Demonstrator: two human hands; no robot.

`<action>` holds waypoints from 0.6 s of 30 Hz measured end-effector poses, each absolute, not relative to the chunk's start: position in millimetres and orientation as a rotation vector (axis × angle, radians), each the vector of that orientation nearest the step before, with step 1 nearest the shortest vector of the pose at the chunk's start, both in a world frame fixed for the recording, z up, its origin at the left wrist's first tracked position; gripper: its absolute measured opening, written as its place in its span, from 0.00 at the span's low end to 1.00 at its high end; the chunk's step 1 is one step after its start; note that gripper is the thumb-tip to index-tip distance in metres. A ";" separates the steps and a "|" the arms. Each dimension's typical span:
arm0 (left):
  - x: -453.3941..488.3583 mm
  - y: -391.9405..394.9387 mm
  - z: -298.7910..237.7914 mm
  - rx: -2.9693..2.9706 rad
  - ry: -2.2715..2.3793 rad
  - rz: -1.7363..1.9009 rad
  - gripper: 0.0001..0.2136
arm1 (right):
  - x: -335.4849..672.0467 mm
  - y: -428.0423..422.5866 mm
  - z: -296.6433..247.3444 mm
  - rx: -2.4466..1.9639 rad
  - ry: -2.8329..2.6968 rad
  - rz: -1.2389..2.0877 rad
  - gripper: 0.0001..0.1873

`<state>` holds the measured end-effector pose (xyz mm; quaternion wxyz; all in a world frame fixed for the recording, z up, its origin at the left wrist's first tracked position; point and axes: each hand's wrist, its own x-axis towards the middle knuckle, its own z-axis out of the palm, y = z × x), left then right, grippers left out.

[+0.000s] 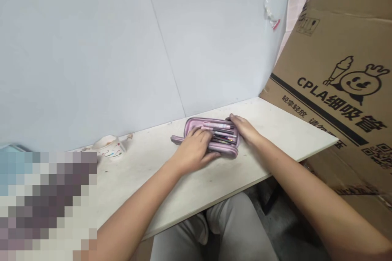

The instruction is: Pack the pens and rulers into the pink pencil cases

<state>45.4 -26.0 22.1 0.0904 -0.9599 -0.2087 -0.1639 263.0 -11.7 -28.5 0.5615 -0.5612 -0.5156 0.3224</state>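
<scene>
A purple zip pencil case [228, 153] lies unzipped on the white table, with several pens [223, 132] inside, dark and pink ones among them. My left hand [194, 149] reaches over its front side. The bent fingers are inside against the pens and the thumb lies along the outer front wall, so the hand is closed about that side. Whether a pen is pinched under these fingers cannot be seen. At the right end, my right hand [245, 128] grips the case, thumb near the top corner and most other fingers hidden.
A white paper cup [110, 147] with coloured marks stands at the left on the table [165, 200]. A pale wall panel [107, 49] rises behind. On the right leans a large cardboard box [337, 89], beside the table's edge. Clear plastic [268, 4] hangs on the wall.
</scene>
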 end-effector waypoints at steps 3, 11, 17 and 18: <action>41.8 -15.4 30.2 -2.791 -0.692 -0.577 0.34 | 233.6 -21.7 -13.5 -1.004 -1.161 0.993 0.26; 37.2 4.4 35.7 -2.716 -0.869 -0.267 0.28 | 223.3 -48.0 -4.6 -1.046 -1.305 0.930 0.29; 3.6 2.5 49.7 -2.483 -1.356 -0.445 0.28 | 222.0 -53.0 -22.9 -1.187 -1.427 0.875 0.32; -3.0 0.7 51.7 -2.454 -1.419 -0.474 0.28 | 215.3 -52.5 -24.3 -1.194 -1.469 0.874 0.33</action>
